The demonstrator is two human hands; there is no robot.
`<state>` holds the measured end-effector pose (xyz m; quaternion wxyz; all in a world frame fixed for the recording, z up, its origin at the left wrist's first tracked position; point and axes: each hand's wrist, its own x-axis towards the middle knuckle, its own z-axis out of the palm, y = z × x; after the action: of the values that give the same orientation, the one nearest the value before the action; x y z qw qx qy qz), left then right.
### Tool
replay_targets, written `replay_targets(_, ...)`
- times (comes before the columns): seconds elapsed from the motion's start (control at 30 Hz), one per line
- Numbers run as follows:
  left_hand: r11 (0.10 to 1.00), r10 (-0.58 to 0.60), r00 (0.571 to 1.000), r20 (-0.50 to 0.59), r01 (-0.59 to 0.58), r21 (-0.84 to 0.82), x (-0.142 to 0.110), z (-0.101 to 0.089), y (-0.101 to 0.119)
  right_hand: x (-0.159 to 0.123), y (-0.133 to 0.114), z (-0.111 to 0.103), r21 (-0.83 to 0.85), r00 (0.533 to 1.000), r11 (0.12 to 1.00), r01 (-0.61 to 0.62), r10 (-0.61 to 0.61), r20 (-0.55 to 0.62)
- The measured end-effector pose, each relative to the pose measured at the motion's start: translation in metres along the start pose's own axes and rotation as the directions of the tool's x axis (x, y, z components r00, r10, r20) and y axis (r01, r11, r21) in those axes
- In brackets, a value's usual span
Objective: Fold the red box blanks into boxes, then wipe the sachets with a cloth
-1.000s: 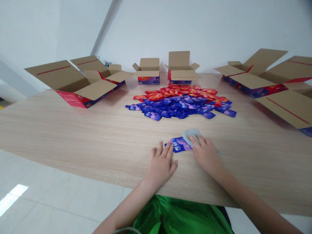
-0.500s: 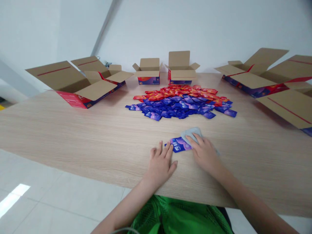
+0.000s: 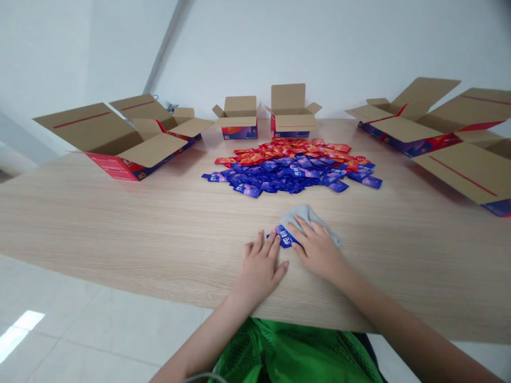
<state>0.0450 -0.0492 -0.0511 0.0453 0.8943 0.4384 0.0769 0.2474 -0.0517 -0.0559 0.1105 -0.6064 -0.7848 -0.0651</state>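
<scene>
Flat on the wooden table lies a blue-purple sachet [image 3: 284, 238] with white lettering. The fingertips of my left hand [image 3: 258, 271] press on its left end, fingers stretched out and the thumb apart. My right hand [image 3: 319, 252] holds a light grey cloth [image 3: 305, 211] under its fingers, pressed onto the sachet. Cloth and fingers hide the sachet's right part. Beyond both hands, a heap of blue sachets [image 3: 279, 178] lies in front of a heap of red-orange sachets [image 3: 263, 152], the two meeting along the middle.
Two open cardboard boxes [image 3: 239, 133] [image 3: 293, 134] stand behind the heaps. More open boxes line the left side [image 3: 154, 151] and the right side [image 3: 415, 130] of the table [image 3: 159, 229], flaps spread outward. A wall rises behind.
My right hand has slid the cloth leftward over the sachet, covering more of it. My left hand stays on the sachet's left end. The whole view has shifted slightly.
</scene>
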Motion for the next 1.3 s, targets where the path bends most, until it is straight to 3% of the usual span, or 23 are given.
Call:
replay_targets(0.1,1.0,-0.001,1.0,-0.004,0.001,-0.009,0.0,0.002,-0.001,-0.009,0.028,0.001,-0.052,0.996,0.995,-0.087,0.086,-0.015)
replay_targets(0.23,1.0,-0.013,1.0,0.001,0.013,-0.015,0.001,0.001,-0.001,-0.01,0.041,0.004,-0.069,0.999,0.997,0.021,-0.023,-0.03)
replay_targets(0.5,1.0,-0.013,1.0,0.028,0.013,0.003,0.003,-0.003,-0.001,0.005,-0.019,0.009,0.104,0.976,0.971,0.216,-0.214,-0.033)
replay_targets(0.6,1.0,-0.009,1.0,0.006,0.009,0.009,0.001,-0.002,-0.002,0.006,-0.013,0.003,0.15,0.99,0.979,0.138,-0.141,0.012)
replay_targets(0.77,1.0,0.001,1.0,-0.03,-0.001,0.017,-0.001,0.003,-0.002,0.006,0.022,0.0,0.045,0.988,0.987,-0.156,0.156,-0.005)
replay_targets(1.0,1.0,-0.008,1.0,-0.019,0.009,0.004,-0.001,0.002,-0.002,-0.004,0.006,0.002,0.052,0.997,0.996,-0.069,0.07,-0.021)
replay_targets(1.13,1.0,0.007,1.0,-0.013,-0.008,-0.017,-0.003,0.0,-0.003,-0.025,0.022,-0.001,0.103,1.0,0.995,0.003,0.0,-0.028)
replay_targets(1.3,0.999,0.02,1.0,-0.01,-0.02,-0.028,-0.003,0.0,-0.003,-0.029,0.04,-0.005,0.246,0.975,0.963,-0.11,0.152,-0.16)
